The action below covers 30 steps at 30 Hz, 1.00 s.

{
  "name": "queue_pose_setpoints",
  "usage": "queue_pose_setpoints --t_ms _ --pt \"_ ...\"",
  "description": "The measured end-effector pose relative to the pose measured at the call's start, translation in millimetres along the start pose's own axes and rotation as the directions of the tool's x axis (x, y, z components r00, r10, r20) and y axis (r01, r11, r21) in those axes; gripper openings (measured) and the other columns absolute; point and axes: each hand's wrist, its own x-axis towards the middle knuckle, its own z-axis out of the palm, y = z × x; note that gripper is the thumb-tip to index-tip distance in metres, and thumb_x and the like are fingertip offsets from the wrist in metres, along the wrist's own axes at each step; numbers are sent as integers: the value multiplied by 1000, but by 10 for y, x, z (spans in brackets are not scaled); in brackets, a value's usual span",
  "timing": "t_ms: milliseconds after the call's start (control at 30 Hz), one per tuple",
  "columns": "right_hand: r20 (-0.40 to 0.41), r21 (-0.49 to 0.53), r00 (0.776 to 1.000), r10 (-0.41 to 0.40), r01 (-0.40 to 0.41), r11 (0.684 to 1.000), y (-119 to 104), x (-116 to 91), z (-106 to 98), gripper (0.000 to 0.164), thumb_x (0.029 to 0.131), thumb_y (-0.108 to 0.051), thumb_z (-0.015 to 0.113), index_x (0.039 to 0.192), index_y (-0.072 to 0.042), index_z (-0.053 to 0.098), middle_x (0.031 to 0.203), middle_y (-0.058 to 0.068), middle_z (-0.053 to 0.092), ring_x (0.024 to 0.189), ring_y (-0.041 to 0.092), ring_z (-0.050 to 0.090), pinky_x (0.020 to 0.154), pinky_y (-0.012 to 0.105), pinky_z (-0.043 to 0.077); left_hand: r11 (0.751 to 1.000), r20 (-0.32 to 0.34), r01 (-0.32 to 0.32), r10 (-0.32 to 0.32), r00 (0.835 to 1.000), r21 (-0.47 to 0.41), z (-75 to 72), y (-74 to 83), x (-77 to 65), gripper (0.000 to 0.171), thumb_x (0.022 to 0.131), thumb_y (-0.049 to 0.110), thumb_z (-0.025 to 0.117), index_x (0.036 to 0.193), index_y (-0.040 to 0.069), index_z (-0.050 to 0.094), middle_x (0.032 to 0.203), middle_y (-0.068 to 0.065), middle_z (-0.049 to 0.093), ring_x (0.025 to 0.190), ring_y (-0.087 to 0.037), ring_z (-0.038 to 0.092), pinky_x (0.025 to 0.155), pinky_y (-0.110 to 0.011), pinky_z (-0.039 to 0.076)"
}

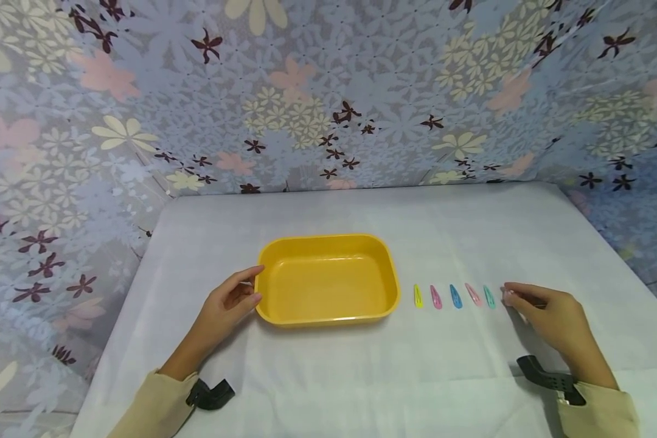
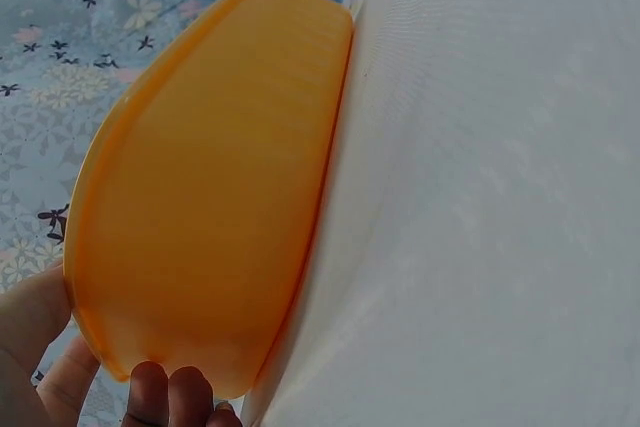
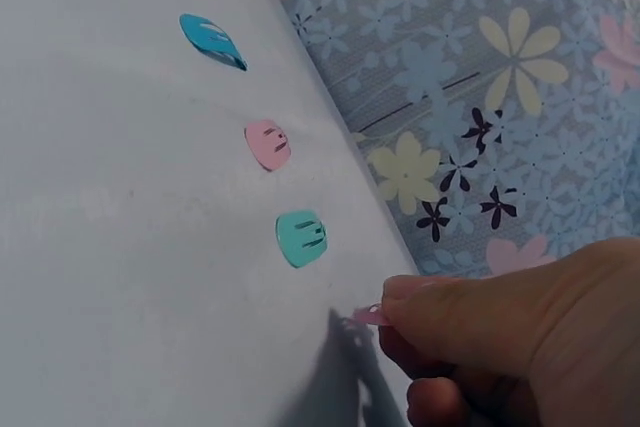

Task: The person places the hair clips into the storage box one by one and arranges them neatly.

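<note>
A yellow plastic tray (image 1: 328,321) stands on the white-covered table. At its left end my left hand (image 1: 224,310) holds the rim, with thumb and index finger at the edge and other fingers against the outer wall (image 2: 200,177). To the right of the tray, hair clips lie in a row: yellow (image 1: 418,296), pink (image 1: 435,297), blue (image 1: 456,296), light pink (image 1: 473,294) and teal (image 1: 490,297). Just past the teal clip, my right hand (image 1: 550,313) pinches a pink hair clip (image 3: 370,316) between thumb and index finger, close above the cloth; the fingers hide most of it.
White cloth (image 1: 361,377) covers the table, and floral fabric (image 1: 328,91) hangs behind it and at both sides. A black wrist mount (image 1: 210,395) sits on my left sleeve, another black mount (image 1: 550,378) on the right.
</note>
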Motion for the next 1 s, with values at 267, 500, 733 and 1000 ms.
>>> queue_pose_setpoints --t_ms 267,500,733,1000 --pt "16 54 999 39 -40 998 -42 -2 3 54 97 -47 68 131 -5 70 123 20 70 83 -22 47 64 13 46 1000 8 -6 6 1000 0 -19 -22 -12 49 99 2 66 147 5 53 127 -16 58 106 -18 59 89 -19 51" --pt "24 64 996 85 -87 994 -81 6 -2 59 94 -55 68 134 -11 69 122 8 71 91 -20 45 70 16 43 1000 9 1 -1 1000 -9 -10 -4 0 49 99 2 66 146 6 54 129 -17 58 106 -18 59 90 -19 51" --pt "62 238 995 72 -85 967 -205 -31 28 57 95 -47 71 136 -8 67 103 -13 75 85 -5 66 68 13 48 1000 14 -12 12 1000 -18 -9 -8 8 49 99 0 64 147 5 53 129 -19 57 106 -18 59 90 -20 51" --pt "42 306 999 17 -29 952 -363 -55 120 48 95 -37 74 130 -5 70 102 -12 75 91 -9 64 71 11 51 1000 9 18 -18 1000 -19 -10 -5 -2 49 99 2 65 147 7 54 130 -17 57 106 -18 58 89 -20 51"
